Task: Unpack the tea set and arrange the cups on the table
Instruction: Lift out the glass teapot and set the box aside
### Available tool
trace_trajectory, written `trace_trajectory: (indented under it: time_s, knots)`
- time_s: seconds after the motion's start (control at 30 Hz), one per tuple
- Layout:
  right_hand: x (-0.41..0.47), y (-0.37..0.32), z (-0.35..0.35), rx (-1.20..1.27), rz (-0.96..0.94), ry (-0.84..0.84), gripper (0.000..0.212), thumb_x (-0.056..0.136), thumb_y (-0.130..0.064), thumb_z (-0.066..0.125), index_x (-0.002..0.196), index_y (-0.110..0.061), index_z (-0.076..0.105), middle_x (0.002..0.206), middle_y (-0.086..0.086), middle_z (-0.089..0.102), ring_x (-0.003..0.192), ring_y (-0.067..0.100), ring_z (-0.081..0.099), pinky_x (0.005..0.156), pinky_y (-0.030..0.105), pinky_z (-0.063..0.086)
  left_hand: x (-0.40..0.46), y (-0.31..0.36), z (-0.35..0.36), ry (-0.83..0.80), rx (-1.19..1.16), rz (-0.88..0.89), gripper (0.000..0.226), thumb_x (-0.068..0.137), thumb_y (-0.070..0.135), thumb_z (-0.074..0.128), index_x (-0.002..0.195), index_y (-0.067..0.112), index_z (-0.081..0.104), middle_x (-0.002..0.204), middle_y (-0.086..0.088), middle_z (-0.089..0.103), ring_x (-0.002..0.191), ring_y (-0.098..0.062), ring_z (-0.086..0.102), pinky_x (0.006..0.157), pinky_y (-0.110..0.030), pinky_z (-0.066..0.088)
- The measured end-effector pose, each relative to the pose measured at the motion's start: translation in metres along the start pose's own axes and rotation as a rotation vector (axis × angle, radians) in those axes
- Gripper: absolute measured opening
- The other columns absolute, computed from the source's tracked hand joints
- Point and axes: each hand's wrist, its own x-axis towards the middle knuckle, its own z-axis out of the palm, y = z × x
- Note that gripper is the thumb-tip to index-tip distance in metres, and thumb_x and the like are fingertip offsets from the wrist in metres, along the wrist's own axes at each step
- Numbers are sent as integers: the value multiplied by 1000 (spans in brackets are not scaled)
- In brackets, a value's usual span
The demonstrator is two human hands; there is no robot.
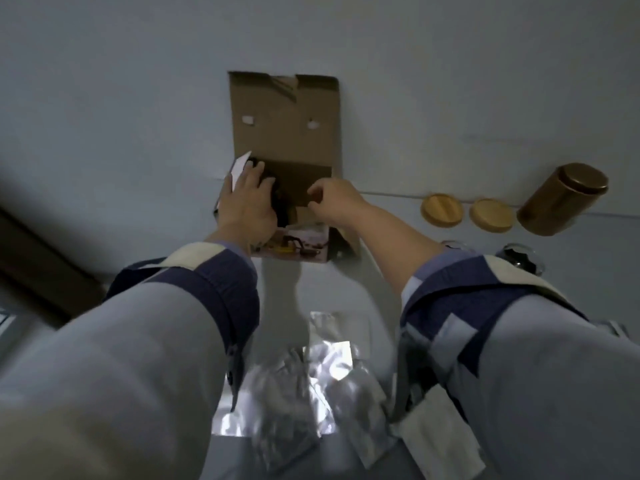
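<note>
open box (284, 133) mid table (104, 98), flap up. left hand (247, 202) grips dark item (277, 199) inside box; right hand (330, 199) curled, pinching box edge. two lids (442, 209) and jar (561, 199) at right edge.

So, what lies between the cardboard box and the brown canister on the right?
In the head view, two round wooden lids lie between the cardboard box and the brown canister.
</note>
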Motion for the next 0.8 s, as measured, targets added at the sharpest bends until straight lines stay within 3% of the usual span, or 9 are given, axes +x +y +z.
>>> trace_trajectory:
  time_s: [0.1, 0.17, 0.33, 0.43, 0.5, 0.57, 0.67, 0.73, 0.8]
  knots:
    - [30, -26, 21, -14, 36, -73, 28, 94, -26, 52, 114, -9, 62, 114, 9, 63, 105, 26, 60, 82, 32, 51, 8, -36, 8, -41, 3, -67, 66, 92, 27, 44, 150, 13, 15, 160, -9, 5, 148, -27, 1, 119, -47, 6]
    - [45, -38, 32, -25, 78, -157, 23, 96, -26, 53, 93, -5, 61, 93, 10, 60, 91, 27, 58, 59, 28, 43, 10, -50, 13, -108, -66, -106, 67, 94, 28, 43, 150, 10, 11, 160, -13, 3, 147, -31, 7, 119, -47, 14]
    - [62, -59, 55, -128, 187, -332, 41, 99, -32, 47, 127, -3, 51, 106, 14, 51, 92, 24, 48, 73, 29, 39, 6, -64, 30, -227, -341, -228, 71, 96, 17, 42, 152, 9, 0, 159, -13, 1, 136, -38, 34, 106, -47, 35]
    - [68, -64, 63, -120, 238, -322, 30, 101, -23, 44, 120, -3, 54, 90, 9, 50, 79, 21, 49, 52, 25, 33, 2, -60, 34, -170, -405, -252, 66, 98, 17, 38, 152, 11, 0, 157, -14, 14, 131, -38, 39, 107, -47, 37]
    - [68, -62, 67, -79, 301, -260, 14, 100, -17, 44, 99, -8, 55, 76, 5, 47, 63, 17, 44, 47, 25, 28, 2, -56, 34, -155, -432, -298, 63, 99, 17, 36, 151, 14, 3, 154, -14, 21, 127, -37, 44, 106, -47, 39]
    - [66, -59, 65, -34, 324, -193, 17, 97, -14, 45, 81, -9, 50, 77, 6, 50, 59, 16, 44, 47, 26, 29, 4, -52, 34, -162, -434, -344, 71, 96, 13, 43, 152, 12, -1, 156, -12, 15, 127, -37, 43, 103, -45, 39]
    - [59, -56, 46, 7, 324, -122, 14, 96, -17, 49, 89, -8, 56, 88, 8, 57, 64, 17, 51, 50, 26, 37, 6, -50, 34, -178, -436, -383, 82, 92, 13, 52, 152, 13, -4, 152, -12, 20, 125, -36, 45, 100, -45, 42]
    - [51, -53, 26, 79, 351, -88, 17, 97, -18, 49, 99, -5, 60, 96, 10, 64, 80, 23, 61, 67, 31, 53, 4, -49, 30, -203, -440, -394, 82, 92, 14, 52, 152, 12, -5, 150, -13, 22, 125, -37, 45, 100, -46, 42]
    - [43, -52, 2, 206, 369, -62, 20, 97, -18, 48, 101, -2, 59, 103, 15, 66, 95, 31, 65, 85, 41, 56, 3, -48, 27, -217, -438, -397, 83, 92, 15, 52, 151, 11, -5, 149, -13, 22, 126, -38, 43, 102, -47, 40]
